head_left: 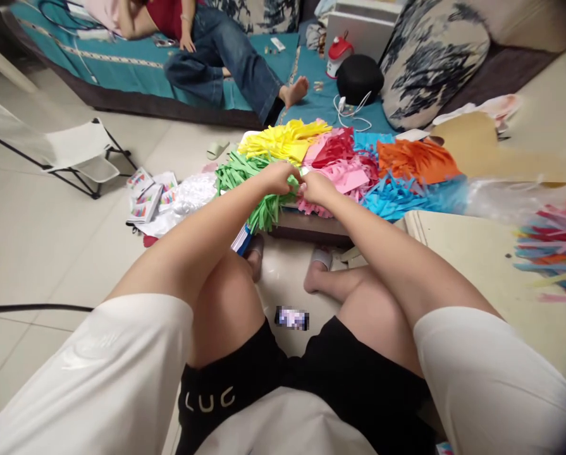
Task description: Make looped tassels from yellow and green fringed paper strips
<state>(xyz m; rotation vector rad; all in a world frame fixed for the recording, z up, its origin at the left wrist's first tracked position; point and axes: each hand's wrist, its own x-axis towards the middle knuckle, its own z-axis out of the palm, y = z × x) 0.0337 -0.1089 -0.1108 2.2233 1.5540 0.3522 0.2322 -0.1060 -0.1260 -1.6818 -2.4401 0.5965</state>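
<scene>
My left hand (pixel 283 177) and my right hand (pixel 317 188) meet over a low surface heaped with fringed paper. Both are closed, with their fingertips pinched close together. A bit of green fringed paper (pixel 266 213) shows at the left fingers, and its strips hang below that hand. What lies in the right fingertips is too small to make out. Around the hands are yellow fringe (pixel 285 140), pink fringe (pixel 346 179) and red fringe (pixel 332 149). Orange fringe (pixel 416 161) and blue fringe (pixel 396 196) lie farther right.
A pale table (pixel 463 253) at right carries a mixed-colour tassel bundle (pixel 555 253). Printed packets (pixel 145 199) lie beside white shiny plastic at left. A phone (pixel 292 318) is on the floor between my legs. Another person (pixel 230 54) sits on the sofa. A folding stool (pixel 78 145) stands left.
</scene>
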